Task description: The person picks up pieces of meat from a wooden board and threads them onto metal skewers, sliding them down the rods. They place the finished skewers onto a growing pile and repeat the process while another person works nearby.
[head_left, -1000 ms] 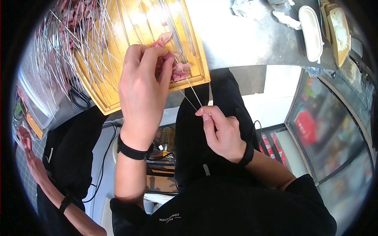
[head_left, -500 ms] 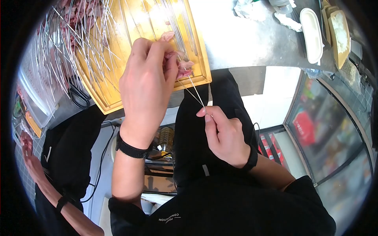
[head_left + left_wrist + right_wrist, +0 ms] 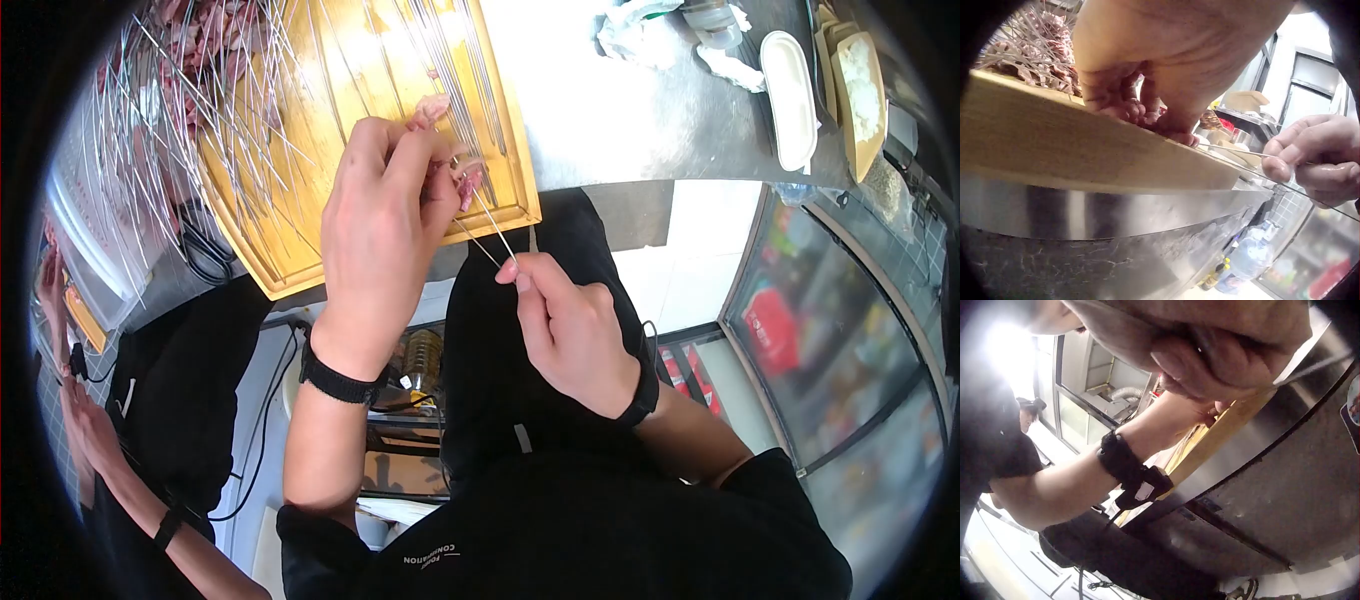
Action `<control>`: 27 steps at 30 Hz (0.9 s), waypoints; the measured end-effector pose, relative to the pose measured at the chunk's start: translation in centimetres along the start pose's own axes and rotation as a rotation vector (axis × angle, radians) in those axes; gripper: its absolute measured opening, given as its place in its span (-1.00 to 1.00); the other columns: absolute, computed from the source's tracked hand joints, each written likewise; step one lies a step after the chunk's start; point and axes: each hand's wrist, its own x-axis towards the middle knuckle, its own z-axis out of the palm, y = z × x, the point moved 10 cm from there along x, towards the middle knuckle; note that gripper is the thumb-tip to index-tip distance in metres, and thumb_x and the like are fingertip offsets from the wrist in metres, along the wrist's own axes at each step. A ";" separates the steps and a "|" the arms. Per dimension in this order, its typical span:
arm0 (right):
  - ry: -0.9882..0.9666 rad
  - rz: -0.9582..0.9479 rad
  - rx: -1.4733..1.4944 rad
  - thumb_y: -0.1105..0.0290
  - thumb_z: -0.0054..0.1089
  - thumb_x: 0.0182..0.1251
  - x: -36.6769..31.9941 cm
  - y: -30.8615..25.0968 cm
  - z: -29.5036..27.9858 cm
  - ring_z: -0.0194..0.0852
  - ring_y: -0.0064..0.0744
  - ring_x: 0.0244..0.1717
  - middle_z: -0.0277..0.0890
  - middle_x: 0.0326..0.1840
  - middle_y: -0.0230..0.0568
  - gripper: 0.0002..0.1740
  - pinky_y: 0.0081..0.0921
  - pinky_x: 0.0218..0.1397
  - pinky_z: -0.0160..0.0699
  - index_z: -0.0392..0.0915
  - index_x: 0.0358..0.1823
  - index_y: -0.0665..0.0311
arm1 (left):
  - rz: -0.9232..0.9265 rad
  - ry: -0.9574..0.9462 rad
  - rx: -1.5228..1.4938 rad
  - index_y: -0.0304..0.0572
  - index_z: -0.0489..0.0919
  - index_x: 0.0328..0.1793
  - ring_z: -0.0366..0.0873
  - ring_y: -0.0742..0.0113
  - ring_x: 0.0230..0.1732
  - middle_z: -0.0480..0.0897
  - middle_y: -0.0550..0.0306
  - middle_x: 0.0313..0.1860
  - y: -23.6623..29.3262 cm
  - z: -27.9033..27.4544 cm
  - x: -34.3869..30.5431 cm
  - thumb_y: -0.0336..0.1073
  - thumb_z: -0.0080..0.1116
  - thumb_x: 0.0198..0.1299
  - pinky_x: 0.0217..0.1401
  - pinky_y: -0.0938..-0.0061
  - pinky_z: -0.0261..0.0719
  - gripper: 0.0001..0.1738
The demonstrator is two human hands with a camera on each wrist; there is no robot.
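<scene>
My left hand [image 3: 385,215] is over the front edge of a yellow wooden tray [image 3: 290,275], its thumb and fingers pinching pieces of raw meat [image 3: 468,187]. Part of that meat is hidden under the fingers. Two thin metal skewers [image 3: 496,226] run from the meat, past the tray's rim, to my right hand [image 3: 580,330], which pinches them between thumb and forefinger. The left wrist view shows the curled left fingers low at the tray's rim, with the right hand [image 3: 1316,156] gripping the skewers beside it. Another meat piece [image 3: 431,109] lies just beyond the left fingertips.
Many skewers [image 3: 250,150] lie across a heap of raw meat [image 3: 215,40] at the tray's left. More skewers [image 3: 460,90] lie along its right side. A white dish [image 3: 790,100] and a container of white food [image 3: 862,90] stand right. Another person's hand [image 3: 90,430] is at far left.
My right hand has moved nearer the left hand, so less of the skewers shows between them. My left hand still pinches the meat. The other person's hands have shifted at far left.
</scene>
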 end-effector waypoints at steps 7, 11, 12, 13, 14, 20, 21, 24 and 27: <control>0.022 -0.007 0.037 0.54 0.09 0.50 0.2 0.6 0.3 0.66 -0.23 -0.60 0.64 -0.44 -0.21 -0.89 -0.37 -0.55 0.55 0.49 -0.02 0.28 | -0.094 0.173 -0.107 -0.22 0.66 0.02 0.67 0.17 -0.26 0.53 0.05 -0.12 0.2 -1.8 -0.1 -0.50 0.32 0.28 -0.23 0.34 0.66 -0.79; 0.025 0.019 0.091 0.55 0.08 0.51 -1.1 1.3 1.0 0.66 -0.25 -0.60 0.64 -0.44 -0.20 -0.89 -0.39 -0.54 0.55 0.50 -0.01 0.29 | -0.169 0.189 -0.098 -0.23 0.69 0.04 0.68 0.22 -0.28 0.56 0.07 -0.08 -0.1 -0.9 0.4 -0.51 0.32 0.28 -0.24 0.40 0.68 -0.79; 0.019 0.021 0.117 0.56 0.07 0.51 -1.4 1.4 1.2 0.67 -0.26 -0.60 0.64 -0.45 -0.19 -0.89 -0.40 -0.54 0.56 0.51 -0.01 0.30 | -0.207 0.195 -0.088 -0.24 0.69 0.02 0.66 0.22 -0.29 0.56 0.06 -0.07 -0.5 -0.7 0.4 -0.53 0.32 0.27 -0.24 0.40 0.67 -0.80; 0.014 0.025 0.144 0.57 0.07 0.50 -1.6 1.5 1.2 0.67 -0.27 -0.59 0.63 -0.45 -0.18 -0.88 -0.41 -0.54 0.56 0.51 -0.01 0.30 | -0.244 0.200 -0.077 -0.25 0.70 -0.01 0.65 0.22 -0.31 0.57 0.06 -0.06 -0.9 -0.6 0.3 -0.54 0.32 0.27 -0.25 0.40 0.66 -0.81; 0.014 0.027 0.144 0.57 0.07 0.50 -1.6 1.5 1.2 0.67 -0.27 -0.59 0.63 -0.45 -0.18 -0.88 -0.41 -0.54 0.56 0.51 -0.01 0.30 | -0.245 0.198 -0.077 -0.25 0.70 -0.01 0.65 0.22 -0.31 0.57 0.06 -0.06 -1.0 -0.6 0.2 -0.54 0.32 0.27 -0.25 0.40 0.66 -0.81; 0.043 -0.041 0.112 0.59 0.08 0.48 -1.5 0.5 0.6 0.67 -0.29 -0.61 0.60 -0.49 -0.17 -0.88 -0.41 -0.54 0.55 0.52 -0.03 0.32 | -0.090 0.098 -0.128 -0.25 0.70 0.02 0.60 0.30 -0.37 0.57 0.08 -0.12 -0.4 -0.7 -0.2 -0.57 0.32 0.23 -0.32 0.44 0.58 -0.76; 0.032 -0.021 0.109 0.59 0.08 0.48 -1.4 0.6 0.5 0.66 -0.29 -0.61 0.60 -0.50 -0.17 -0.88 -0.40 -0.54 0.55 0.52 -0.03 0.32 | -0.147 0.141 -0.145 -0.27 0.70 0.02 0.57 0.34 -0.39 0.56 0.10 -0.14 -0.9 -1.2 -0.3 -0.56 0.33 0.22 -0.34 0.47 0.54 -0.76; 0.008 0.006 0.098 0.59 0.08 0.48 -1.1 0.8 0.4 0.66 -0.28 -0.62 0.59 -0.51 -0.18 -0.88 -0.40 -0.55 0.55 0.52 -0.03 0.32 | -0.235 0.221 -0.200 -0.29 0.68 0.00 0.50 0.41 -0.45 0.55 0.12 -0.17 -2.2 -1.6 -0.8 -0.55 0.35 0.20 -0.39 0.50 0.48 -0.76; -0.006 0.004 0.084 0.59 0.08 0.48 -0.9 0.6 0.1 0.65 -0.27 -0.62 0.59 -0.51 -0.18 -0.88 -0.40 -0.55 0.54 0.51 -0.03 0.30 | -0.238 0.243 -0.179 -0.30 0.68 0.00 0.44 0.48 -0.48 0.55 0.15 -0.22 -1.9 -1.7 -0.5 -0.54 0.37 0.21 -0.41 0.55 0.43 -0.77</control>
